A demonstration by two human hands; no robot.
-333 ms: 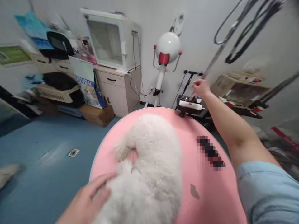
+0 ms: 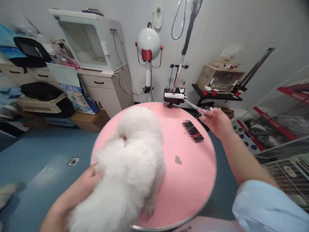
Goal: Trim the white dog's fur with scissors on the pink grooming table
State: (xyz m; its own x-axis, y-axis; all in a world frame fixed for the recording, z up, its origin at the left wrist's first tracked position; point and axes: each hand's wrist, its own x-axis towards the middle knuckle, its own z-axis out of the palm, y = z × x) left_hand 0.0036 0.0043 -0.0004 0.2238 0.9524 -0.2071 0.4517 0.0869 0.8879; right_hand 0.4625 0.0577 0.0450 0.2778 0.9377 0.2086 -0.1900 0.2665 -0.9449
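A fluffy white dog point(image 2: 130, 161) is on the round pink grooming table point(image 2: 190, 180), its head toward the far side. My left hand point(image 2: 93, 177) is closed against the dog's left side, its fingertips partly buried in the fur. Out over the table's right edge, my right hand point(image 2: 216, 120) grips a pair of grooming scissors point(image 2: 193, 104) by the handle end. The long thin blades point left, toward the tool holder point(image 2: 172, 96) clamped at the table's far edge.
A dark phone-like object point(image 2: 193, 130), partly pixelated, lies on the table's right. Behind stand a white stand dryer point(image 2: 149, 45) and a glass-fronted cabinet point(image 2: 82, 42). On the right are a wooden box point(image 2: 219, 77) with a red display and a wire cage point(image 2: 287, 174).
My right hand has drawn back from the tool holder toward the right, and scissors now show in it. The view has turned right. My left hand has closed more against the fur.
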